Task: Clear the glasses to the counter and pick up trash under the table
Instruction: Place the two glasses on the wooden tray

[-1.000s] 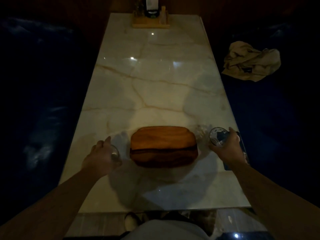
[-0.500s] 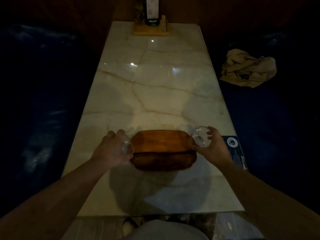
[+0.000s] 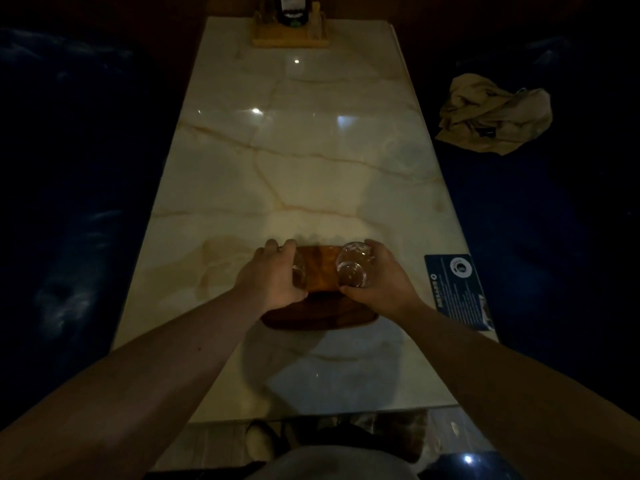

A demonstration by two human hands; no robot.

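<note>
**Both hands bring the glasses over the wooden tray**

The left hand (image 3: 273, 275) and right hand (image 3: 381, 275) have drawn inward from the table's sides and now meet over the wooden tray (image 3: 318, 317) at lower centre of the frame. Each is curled closed around a glass: the left glass (image 3: 298, 271) mostly hidden behind the fingers, the right glass (image 3: 354, 265) clear and tilted. Whether either touches the tray cannot be told. Gathering them likely readies one carry to the counter. The marble table (image 3: 294, 168) otherwise holds a blue card (image 3: 457, 292) at right.
</note>
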